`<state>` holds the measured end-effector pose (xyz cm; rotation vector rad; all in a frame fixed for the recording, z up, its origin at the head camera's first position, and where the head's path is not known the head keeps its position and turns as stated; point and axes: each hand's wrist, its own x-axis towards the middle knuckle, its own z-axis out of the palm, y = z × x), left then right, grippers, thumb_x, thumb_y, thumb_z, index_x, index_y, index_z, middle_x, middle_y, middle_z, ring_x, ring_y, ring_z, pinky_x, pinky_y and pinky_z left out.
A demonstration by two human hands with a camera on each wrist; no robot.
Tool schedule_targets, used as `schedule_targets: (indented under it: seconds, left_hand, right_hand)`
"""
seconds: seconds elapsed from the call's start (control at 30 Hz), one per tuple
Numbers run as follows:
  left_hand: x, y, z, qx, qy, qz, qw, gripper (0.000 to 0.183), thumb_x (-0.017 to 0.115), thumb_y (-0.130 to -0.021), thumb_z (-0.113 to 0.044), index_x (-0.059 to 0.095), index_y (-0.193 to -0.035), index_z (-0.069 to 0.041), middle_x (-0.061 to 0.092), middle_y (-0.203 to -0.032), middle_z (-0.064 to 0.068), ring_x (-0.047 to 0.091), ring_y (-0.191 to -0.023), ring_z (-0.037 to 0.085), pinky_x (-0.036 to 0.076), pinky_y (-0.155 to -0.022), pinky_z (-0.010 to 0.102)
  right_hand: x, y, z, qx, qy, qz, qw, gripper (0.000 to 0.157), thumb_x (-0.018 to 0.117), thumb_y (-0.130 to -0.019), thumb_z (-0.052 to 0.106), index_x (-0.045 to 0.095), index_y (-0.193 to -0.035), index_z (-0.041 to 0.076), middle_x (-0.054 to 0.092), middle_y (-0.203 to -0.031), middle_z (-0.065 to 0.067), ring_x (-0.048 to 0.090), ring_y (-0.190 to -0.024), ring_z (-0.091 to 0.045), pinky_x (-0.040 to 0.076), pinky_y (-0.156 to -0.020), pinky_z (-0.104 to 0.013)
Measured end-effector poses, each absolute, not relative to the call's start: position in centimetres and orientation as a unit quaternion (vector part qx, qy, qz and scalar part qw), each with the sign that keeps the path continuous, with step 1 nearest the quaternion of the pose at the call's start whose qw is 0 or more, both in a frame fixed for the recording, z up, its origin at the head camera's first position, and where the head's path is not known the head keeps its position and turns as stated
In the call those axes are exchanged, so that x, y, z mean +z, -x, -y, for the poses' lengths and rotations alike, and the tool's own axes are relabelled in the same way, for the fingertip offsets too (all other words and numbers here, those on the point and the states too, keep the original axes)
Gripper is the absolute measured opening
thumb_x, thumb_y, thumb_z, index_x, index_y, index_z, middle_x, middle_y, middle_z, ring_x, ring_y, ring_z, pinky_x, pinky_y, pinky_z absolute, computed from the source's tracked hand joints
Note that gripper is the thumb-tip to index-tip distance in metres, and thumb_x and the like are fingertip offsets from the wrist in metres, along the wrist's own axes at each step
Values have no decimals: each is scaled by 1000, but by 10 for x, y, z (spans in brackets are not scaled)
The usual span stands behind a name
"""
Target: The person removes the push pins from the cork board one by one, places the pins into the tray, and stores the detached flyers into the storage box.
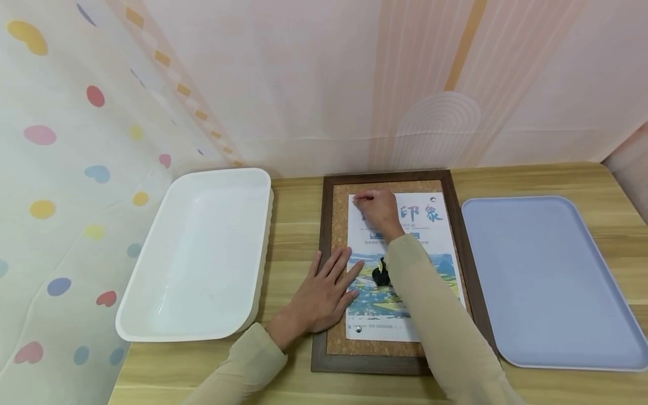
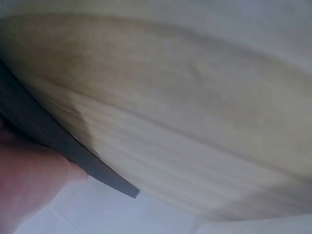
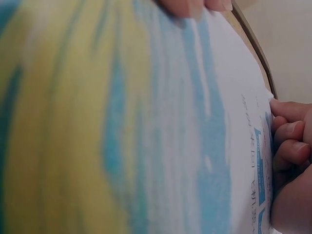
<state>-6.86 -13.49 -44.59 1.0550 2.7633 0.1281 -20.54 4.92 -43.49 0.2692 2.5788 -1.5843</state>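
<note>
A sheet of paper (image 1: 364, 304) printed with large characters and a blue, green and yellow landscape lies on a cork board (image 1: 336, 347) in a dark frame (image 1: 364, 364). Round metal tacks (image 1: 432, 199) sit at its top right and bottom left corners. My right hand (image 1: 379, 211) is at the top left corner, fingers curled and a fingertip pressed to the paper; whether it pinches something there, I cannot tell. My left hand (image 1: 324, 295) rests flat with spread fingers across the frame's left side and the sheet's edge. The right sleeve covers the lower right corner.
Left of the board stands a deep white tub (image 1: 202, 253). On the right lies a shallow pale blue tray (image 1: 552, 281), its edge close to the frame. Everything is on a wood-grain table (image 1: 291, 225), with a patterned cloth (image 1: 304, 84) behind.
</note>
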Motion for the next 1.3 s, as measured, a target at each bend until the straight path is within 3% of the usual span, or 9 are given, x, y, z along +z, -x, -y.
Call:
schedule_targets:
  seconds: [0.4, 0.73, 1.3]
  left_hand:
    - [-444, 66, 136, 31, -356, -931, 76, 56, 27, -108, -43, 18, -160, -23, 3, -167, 9, 4, -154, 27, 5, -120, 58]
    - [-443, 66, 139, 36, -356, -931, 76, 56, 28, -108, -43, 19, -160, -23, 3, -167, 9, 3, -154, 26, 5, -120, 58]
    - [-444, 67, 135, 34, -360, -929, 82, 57, 27, -108, -44, 18, -160, -22, 3, -167, 10, 3, -154, 27, 4, -120, 59]
  right_hand:
    - [-431, 204, -47, -511, -86, -854, 53, 20, 64, -98, 23, 78, -107, 12, 73, -109, -6, 65, -95, -21, 53, -86, -38]
    - [-431, 201, -47, -517, -43, -853, 50, 16, 65, -97, 21, 79, -99, 13, 74, -108, -5, 65, -95, -21, 51, -86, -38]
    - [-427, 197, -58, -544, -23, -834, 89, 17, 66, -97, 23, 78, -105, 14, 73, -111, -5, 62, -96, -21, 47, -85, -36]
